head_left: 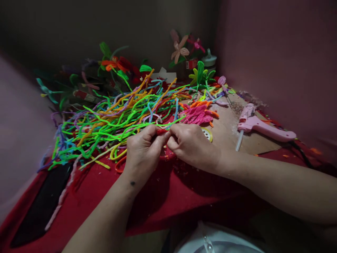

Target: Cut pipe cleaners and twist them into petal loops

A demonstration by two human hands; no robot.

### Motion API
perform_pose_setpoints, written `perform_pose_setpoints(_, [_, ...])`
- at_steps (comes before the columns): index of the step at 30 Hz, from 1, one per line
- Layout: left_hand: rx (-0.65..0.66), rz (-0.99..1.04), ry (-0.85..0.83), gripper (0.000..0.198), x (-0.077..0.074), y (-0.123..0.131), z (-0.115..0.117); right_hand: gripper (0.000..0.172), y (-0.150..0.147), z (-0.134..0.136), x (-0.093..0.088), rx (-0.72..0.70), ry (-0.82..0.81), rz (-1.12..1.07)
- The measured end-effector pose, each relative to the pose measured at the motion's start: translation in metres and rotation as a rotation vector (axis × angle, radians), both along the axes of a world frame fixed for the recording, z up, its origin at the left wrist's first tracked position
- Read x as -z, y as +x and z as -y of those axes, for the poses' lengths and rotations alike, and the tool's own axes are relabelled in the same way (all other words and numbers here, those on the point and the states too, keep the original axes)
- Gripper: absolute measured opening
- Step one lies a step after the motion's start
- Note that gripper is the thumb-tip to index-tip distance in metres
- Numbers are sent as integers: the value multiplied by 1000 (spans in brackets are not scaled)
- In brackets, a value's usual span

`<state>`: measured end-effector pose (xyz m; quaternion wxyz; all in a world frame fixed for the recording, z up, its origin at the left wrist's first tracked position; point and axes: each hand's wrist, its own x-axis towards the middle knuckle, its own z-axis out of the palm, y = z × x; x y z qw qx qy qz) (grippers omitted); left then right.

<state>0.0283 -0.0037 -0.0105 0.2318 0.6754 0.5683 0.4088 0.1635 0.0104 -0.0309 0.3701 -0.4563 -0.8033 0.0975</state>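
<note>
Both my hands meet at the middle of the table, fingertips pinched close together. Between them shows a small piece of red pipe cleaner (162,131), most of it hidden by the fingers. My left hand (143,149) grips it from the left with thumb and forefinger. From the right, my right hand (191,144) pinches its other end, fingers curled in. Just behind the hands lies a big heap of pipe cleaners (105,123) in green, orange, purple and blue. Pink fuzzy petal shapes (198,114) lie beyond my right hand.
A pink glue gun (263,128) rests on a cardboard sheet (226,119) at the right. On the red cloth (100,207) at the left lies a flat black object (42,207). Pipe-cleaner flowers (180,49) and a lidded container (210,59) stand at the back.
</note>
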Motion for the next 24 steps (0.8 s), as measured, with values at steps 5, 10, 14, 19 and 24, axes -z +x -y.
perform_pose_setpoints(5, [82, 203, -204, 13, -8, -7, -6, 13, 3, -5, -4, -105, -160, -145])
perform_pose_setpoints(10, [147, 389, -270, 12, -11, -17, -13, 12, 7, -10, -12, -403, -769, -576])
perform_pose_setpoints(14, [187, 485, -301, 10, -14, -19, -13, 22, 8, -10, -13, -389, -768, -677])
perform_pose_setpoints(19, [182, 498, -290, 8, -16, -22, -13, 19, 7, -9, -11, -369, -895, -745])
perform_pose_setpoints(24, [181, 479, -313, 14, -14, -21, -14, 20, 7, -12, -9, -368, -842, -888])
